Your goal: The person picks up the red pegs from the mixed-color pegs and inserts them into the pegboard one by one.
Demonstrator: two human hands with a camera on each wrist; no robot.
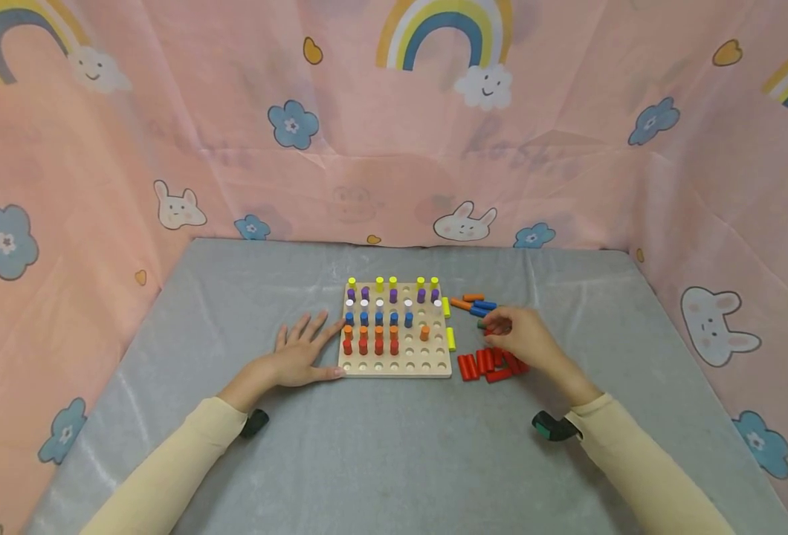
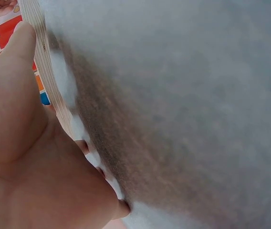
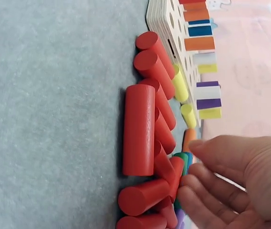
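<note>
A wooden pegboard (image 1: 427, 369) lies mid-table, with rows of yellow, purple, white, blue, orange and red pegs standing in its holes. My left hand (image 1: 298, 355) lies with fingers spread at its left side, thumb and forefinger touching the edge. In the left wrist view, the thumb (image 2: 23, 40) lies against the board's side. My right hand (image 1: 521, 338) hovers over loose pegs right of the board. Its thumb and loosely bent fingers stand apart near the green pegs (image 3: 180, 156), and I see nothing held between them. Loose red pegs (image 3: 139, 129) lie beside that hand.
Two yellow pegs (image 1: 450, 339) lie along the board's right edge. Orange pegs (image 1: 473, 297) and blue pegs (image 1: 481, 310) lie farther back. Grey cloth (image 1: 394, 461) covers the table, and a pink patterned curtain (image 1: 394, 171) encloses its back and sides.
</note>
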